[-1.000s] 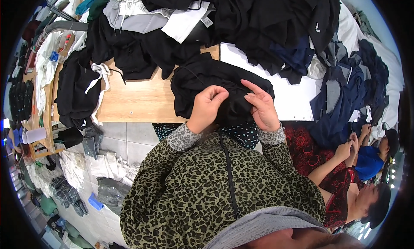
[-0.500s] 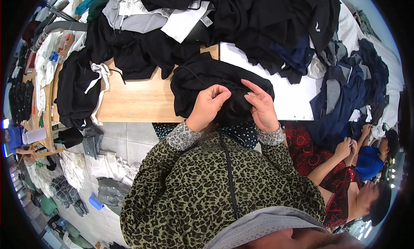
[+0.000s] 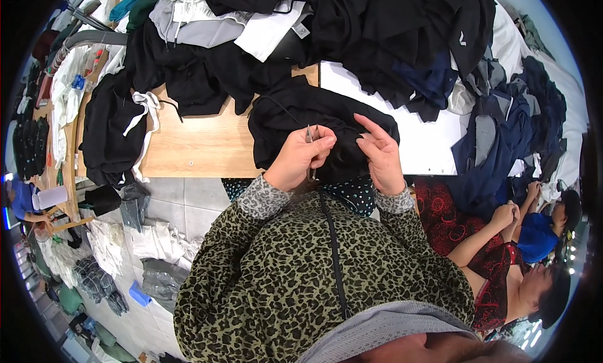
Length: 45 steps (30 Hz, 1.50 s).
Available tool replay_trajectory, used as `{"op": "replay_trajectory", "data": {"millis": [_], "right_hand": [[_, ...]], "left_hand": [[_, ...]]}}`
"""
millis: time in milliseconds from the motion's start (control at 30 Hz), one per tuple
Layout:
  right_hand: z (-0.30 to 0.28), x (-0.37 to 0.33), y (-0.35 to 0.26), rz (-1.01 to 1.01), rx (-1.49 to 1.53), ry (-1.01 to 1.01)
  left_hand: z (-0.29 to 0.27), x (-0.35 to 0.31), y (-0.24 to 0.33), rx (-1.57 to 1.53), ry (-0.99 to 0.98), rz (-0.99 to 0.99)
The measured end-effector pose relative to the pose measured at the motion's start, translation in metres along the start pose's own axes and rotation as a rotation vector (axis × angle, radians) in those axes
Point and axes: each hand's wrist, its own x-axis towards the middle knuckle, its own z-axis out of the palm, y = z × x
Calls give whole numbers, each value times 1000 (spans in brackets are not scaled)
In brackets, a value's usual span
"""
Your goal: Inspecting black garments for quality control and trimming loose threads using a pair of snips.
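Observation:
Black fabric of a garment [image 3: 282, 105] lies bunched at the table's near edge, in front of my body. Over its left part, my left hand [image 3: 303, 152] is closed around small metal thread snips [image 3: 309, 135]. The slim blades point away from me above the fingers, and the other end shows below the hand. On the right, my right hand [image 3: 381, 157] rests at the same cloth. Its index finger is stretched out, while the thumb and another finger pinch at the fabric; a thread there is too fine to make out.
Black clothes [image 3: 389, 24] are heaped along the far side, with white shorts [image 3: 267, 36] among them. Another black garment [image 3: 113, 130] with white ties lies left on the wooden tabletop [image 3: 201, 149]. Navy garments [image 3: 496, 130] hang at the right edge, near a seated person [image 3: 465, 243].
The snips have come into view in my left hand, which has turned slightly. My right hand and the black garment have hardly moved.

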Motion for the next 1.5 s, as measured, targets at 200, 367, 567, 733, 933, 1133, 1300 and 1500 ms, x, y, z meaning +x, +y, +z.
{"op": "replay_trajectory", "data": {"millis": [200, 367, 567, 733, 933, 1133, 1300, 1500], "right_hand": [[-1, 0, 2, 7, 31, 15], [3, 0, -2, 16, 6, 12], [-3, -1, -1, -5, 52, 29], [-1, 0, 2, 23, 67, 38], [8, -3, -4, 44, 24, 55], [-3, 2, 2, 158, 209, 41], [-7, 3, 4, 244, 199, 18], [0, 2, 5, -18, -278, -58]], "left_hand": [[2, -5, 9, 168, 84, 35], [11, -3, 0, 840, 89, 436], [-3, -2, 5, 5, 66, 173], [-2, 5, -3, 498, 63, 351], [7, 3, -1, 161, 15, 61], [2, 5, -4, 22, 21, -20], [0, 8, -2, 119, 47, -10], [6, 15, 0, 623, 62, 256]]}}
